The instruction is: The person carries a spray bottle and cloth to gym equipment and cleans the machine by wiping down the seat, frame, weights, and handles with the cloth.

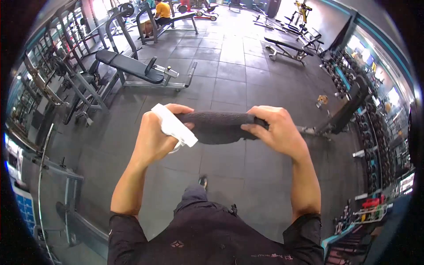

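Note:
A dark grey cloth [218, 126], folded over and hanging a little at its lower edge, is stretched between my hands in front of my body. My left hand [157, 132] pinches its left end and also holds a white object [173, 125], which lies slanted across the fingers; what the white object is cannot be made out. At the cloth's right end, my right hand [274, 130] grips it between thumb and fingers.
A padded bench [132, 66] stands at the left, another bench [289, 47] at the back right. Dumbbell racks [373, 154] line the right side. A person in a yellow top [163, 11] sits at the far back left. Dark tiled floor [229, 84] lies ahead.

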`<state>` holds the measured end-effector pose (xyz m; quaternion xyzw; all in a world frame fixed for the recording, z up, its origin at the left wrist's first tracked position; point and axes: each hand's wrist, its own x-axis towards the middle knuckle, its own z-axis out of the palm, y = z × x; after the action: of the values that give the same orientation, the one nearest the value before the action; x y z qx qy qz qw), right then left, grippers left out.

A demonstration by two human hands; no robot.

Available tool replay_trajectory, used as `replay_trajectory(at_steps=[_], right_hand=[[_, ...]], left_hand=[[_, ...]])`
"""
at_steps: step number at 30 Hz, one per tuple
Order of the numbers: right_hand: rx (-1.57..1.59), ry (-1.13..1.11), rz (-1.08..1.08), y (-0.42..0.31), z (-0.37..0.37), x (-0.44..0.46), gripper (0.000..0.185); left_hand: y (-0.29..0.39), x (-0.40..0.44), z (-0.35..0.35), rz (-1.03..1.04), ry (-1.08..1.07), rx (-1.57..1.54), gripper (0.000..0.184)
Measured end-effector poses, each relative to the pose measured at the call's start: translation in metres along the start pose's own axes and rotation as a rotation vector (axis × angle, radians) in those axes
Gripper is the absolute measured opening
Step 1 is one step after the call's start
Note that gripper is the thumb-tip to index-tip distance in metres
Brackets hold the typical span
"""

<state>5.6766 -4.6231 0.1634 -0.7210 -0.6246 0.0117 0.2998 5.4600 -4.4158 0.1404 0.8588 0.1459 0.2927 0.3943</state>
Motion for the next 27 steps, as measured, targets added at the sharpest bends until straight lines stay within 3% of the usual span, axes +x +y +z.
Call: replay_trajectory(at_steps=[4,6,8,11,14,16,19,21,22,26,27], right_hand=[[-0.038,-0.056,0.009,0.126,0.003,0.105,0.028],[-0.006,-0.038,0.052,0.194,-0.001,0.145,0.027],[-0.001,-0.013,0.127,0.261,-0.016,0.182,0.027],[0.11,0.131,0.166,0.367,-0.043,0.222,0.027],[0.346,0.212,0.387,0.472,-0.066,0.251,0.029],[0.509,0.274,0.461,0.544,-0.069,0.278,0.03],[0.702,0.39,0.391,0.662,-0.082,0.338,0.028],[0.785,0.479,0.593,0.762,-0.084,0.391,0.025],[0.833,0.511,0.702,0.81,-0.084,0.42,0.024],[0.842,0.572,0.488,0.938,-0.104,0.58,0.015],[0.737,0.565,0.412,0.965,-0.11,0.623,0.015]], left_hand=[[-0.084,0.141,0.04,0.053,0.015,-0.014,0.026],[-0.111,0.22,0.066,-0.11,-0.104,-0.109,0.027],[-0.141,0.305,0.103,-0.114,-0.187,-0.246,0.028],[-0.166,0.442,0.156,0.045,-0.354,-0.201,0.039],[-0.194,0.567,0.223,0.327,-0.424,-0.168,0.048],[-0.209,0.645,0.26,0.118,-0.672,-0.252,0.05],[-0.249,0.759,0.329,0.229,-0.666,-0.28,0.048],[-0.278,0.835,0.373,0.337,-0.615,-0.246,0.046],[-0.298,0.87,0.395,0.237,-0.618,-0.287,0.047],[-0.352,0.994,0.414,-0.138,-0.621,-0.249,0.05],[-0.377,1.019,0.422,-0.068,-0.516,-0.25,0.05]])
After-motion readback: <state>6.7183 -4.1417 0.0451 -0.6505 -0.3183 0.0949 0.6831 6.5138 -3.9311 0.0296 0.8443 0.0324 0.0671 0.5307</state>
